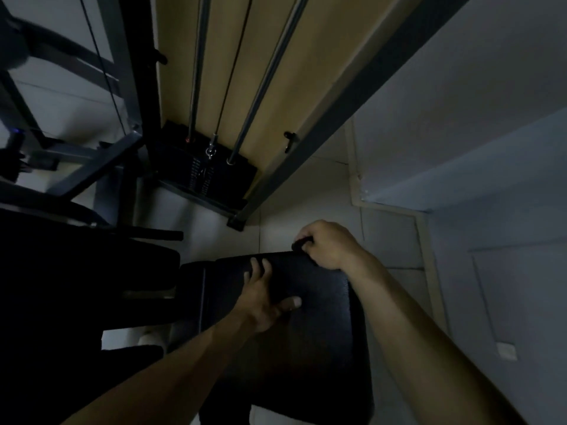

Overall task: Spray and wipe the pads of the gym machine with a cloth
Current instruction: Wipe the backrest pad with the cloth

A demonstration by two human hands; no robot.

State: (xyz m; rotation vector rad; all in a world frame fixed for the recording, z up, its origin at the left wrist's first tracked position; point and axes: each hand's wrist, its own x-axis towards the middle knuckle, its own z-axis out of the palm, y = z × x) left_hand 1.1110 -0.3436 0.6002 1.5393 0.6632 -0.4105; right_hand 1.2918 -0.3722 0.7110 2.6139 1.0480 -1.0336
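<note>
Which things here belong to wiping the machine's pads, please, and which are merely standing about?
For the job: black pad; left hand, flat on it; right hand, gripping a dark item, possibly the cloth, at the pad's far corner.
Standing about: weight stack; guide rods; cable.

The person's left hand [264, 299] lies flat on the black pad [319, 332], fingers straight and pointing away from the body, thumb spread out to the right. Just beyond it and to its right, the right hand [328, 243] curls its fingers round a small dark object [302, 240] at the pad's far edge; the dim light leaves it unclear whether this is a cloth or part of the pad. Farther ahead of both hands, to their left, stands the weight stack [202, 173], with two guide rods [267, 78] and a cable [233, 65] rising from it.
</note>
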